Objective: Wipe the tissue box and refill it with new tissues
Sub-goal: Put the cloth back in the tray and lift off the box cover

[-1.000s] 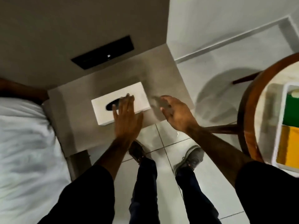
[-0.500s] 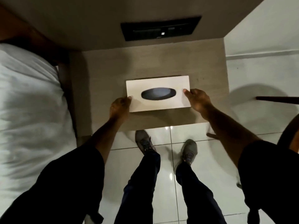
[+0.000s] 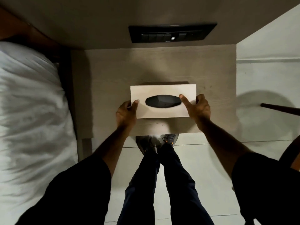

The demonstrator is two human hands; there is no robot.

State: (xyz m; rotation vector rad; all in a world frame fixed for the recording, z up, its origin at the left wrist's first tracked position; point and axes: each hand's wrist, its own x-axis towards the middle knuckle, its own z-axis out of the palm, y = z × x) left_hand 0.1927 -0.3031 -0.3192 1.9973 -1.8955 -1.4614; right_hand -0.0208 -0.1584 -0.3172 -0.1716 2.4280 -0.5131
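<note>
1. Tissue box [image 3: 164,109]: white, oval slot facing up, near the front edge of the bedside table [image 3: 211,70]; whether it rests on the top or is lifted just above it cannot be told.
2. Left hand [image 3: 125,113]: grasps the box's left end, thumb on the top face.
3. Right hand [image 3: 197,108]: grasps the right end, thumb beside the slot.
4. Slot: dark, with no tissue protruding, so the box appears empty.
5. Progress: early. No cloth or new tissues are in view; wiping and refilling both appear left to do.
6. Surroundings: bed [image 3: 32,103] at left, switch panel [image 3: 172,34] on the far wall.
</note>
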